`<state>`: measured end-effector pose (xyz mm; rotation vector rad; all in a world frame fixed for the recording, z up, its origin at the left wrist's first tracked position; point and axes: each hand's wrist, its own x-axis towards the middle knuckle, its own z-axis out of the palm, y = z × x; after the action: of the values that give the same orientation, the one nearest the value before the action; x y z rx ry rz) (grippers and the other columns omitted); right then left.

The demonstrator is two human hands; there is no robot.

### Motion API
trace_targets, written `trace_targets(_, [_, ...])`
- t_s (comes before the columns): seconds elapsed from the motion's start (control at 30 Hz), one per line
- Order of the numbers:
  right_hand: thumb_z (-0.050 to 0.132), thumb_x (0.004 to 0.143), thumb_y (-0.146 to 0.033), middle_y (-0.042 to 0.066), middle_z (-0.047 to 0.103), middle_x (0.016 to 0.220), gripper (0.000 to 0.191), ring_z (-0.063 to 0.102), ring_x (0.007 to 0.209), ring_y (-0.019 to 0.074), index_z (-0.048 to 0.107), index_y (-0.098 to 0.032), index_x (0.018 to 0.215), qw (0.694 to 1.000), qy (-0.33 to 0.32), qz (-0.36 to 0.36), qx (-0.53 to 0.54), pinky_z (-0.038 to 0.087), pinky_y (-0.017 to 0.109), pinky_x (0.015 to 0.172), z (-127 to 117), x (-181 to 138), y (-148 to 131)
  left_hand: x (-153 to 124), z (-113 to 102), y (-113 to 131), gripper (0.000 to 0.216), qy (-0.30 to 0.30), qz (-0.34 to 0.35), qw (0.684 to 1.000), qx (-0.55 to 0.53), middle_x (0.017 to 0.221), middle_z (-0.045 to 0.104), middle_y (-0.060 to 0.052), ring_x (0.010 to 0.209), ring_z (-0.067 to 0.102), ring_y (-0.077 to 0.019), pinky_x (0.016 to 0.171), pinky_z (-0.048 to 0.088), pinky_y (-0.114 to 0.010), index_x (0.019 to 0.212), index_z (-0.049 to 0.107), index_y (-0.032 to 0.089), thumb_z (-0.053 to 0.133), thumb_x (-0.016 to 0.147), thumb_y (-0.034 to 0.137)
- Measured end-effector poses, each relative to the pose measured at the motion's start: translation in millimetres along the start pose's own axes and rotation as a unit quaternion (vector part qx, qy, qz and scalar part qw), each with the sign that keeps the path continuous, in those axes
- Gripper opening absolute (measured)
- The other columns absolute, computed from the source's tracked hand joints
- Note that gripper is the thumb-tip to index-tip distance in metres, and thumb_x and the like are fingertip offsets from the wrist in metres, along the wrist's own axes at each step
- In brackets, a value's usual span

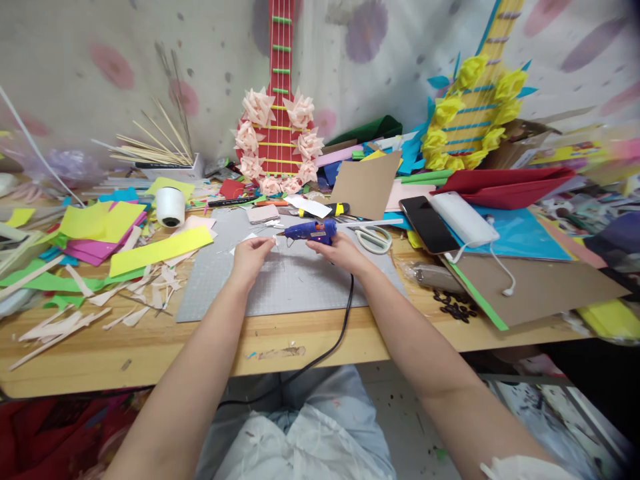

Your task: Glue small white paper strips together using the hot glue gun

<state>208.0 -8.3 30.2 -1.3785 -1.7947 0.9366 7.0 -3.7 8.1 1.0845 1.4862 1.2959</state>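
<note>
Two bare hands are held over a grey cutting mat (300, 280) on a wooden table (150, 347). A blue glue gun (310, 231) is gripped by the closed fingers of the right hand (340, 252), its nozzle pointed toward the left fingertips, and its black cord (345, 320) is trailed back from under the palm off the table edge. A small white paper piece (250, 237) is pinched between the thumb and fingers of the left hand (250, 257), just beside the nozzle. Scissors (373, 237) are laid just beyond the right knuckles. A white tape roll (170, 205) is stood well to the left of the left fingers, among coloured paper sheets (100, 223).
</note>
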Motion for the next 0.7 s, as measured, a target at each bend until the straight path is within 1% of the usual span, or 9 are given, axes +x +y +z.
trace_targets(0.17, [0.055, 0.068, -0.054, 0.002, 0.057, 0.060, 0.038, 0.051, 0.057, 0.0127, 0.060, -0.017, 0.073, 1.000, 0.018, 0.012, -0.006, 0.042, 0.026, 0.057, -4.5, -1.3, -1.3, -0.1, -0.6, 0.9, 0.027, -0.004, 0.002, 1.000, 0.002, 0.061, 0.062, -0.002, 0.058, 0.048, -0.0109, 0.059, 0.036, -0.024, 0.067, 0.069, 0.015, 0.069, 0.053, 0.038])
trace_targets(0.3, [0.056, 0.067, -0.054, 0.001, 0.058, 0.059, 0.038, 0.051, 0.055, 0.0113, 0.060, -0.016, 0.071, 1.000, -0.006, 0.025, -0.013, 0.042, 0.026, 0.057, -7.5, -3.0, -2.5, 1.1, -1.5, 0.6, 0.026, 0.000, -0.004, 1.000, -0.012, 0.061, 0.061, -0.001, 0.056, 0.048, -0.0102, 0.060, 0.036, -0.023, 0.066, 0.069, 0.015, 0.070, 0.053, 0.038])
trace_targets(0.43, [0.057, 0.067, -0.053, 0.001, 0.058, 0.061, 0.038, 0.052, 0.058, 0.0120, 0.062, -0.016, 0.075, 1.000, -0.020, 0.018, -0.015, 0.042, 0.026, 0.059, -6.0, -2.6, -1.1, 2.0, -2.0, -0.2, 0.027, -0.002, -0.004, 1.000, -0.025, 0.059, 0.061, -0.001, 0.057, 0.048, -0.0103, 0.061, 0.037, -0.024, 0.065, 0.069, 0.015, 0.070, 0.052, 0.038])
trace_targets(0.7, [0.056, 0.067, -0.054, 0.002, 0.059, 0.063, 0.038, 0.053, 0.060, 0.0133, 0.062, -0.018, 0.076, 0.999, -0.028, 0.011, -0.023, 0.043, 0.027, 0.057, -6.7, -2.6, 0.4, 2.8, -1.8, 0.3, 0.028, 0.003, -0.012, 0.999, -0.049, 0.058, 0.059, -0.001, 0.057, 0.049, -0.0102, 0.062, 0.037, -0.024, 0.064, 0.068, 0.015, 0.072, 0.049, 0.038])
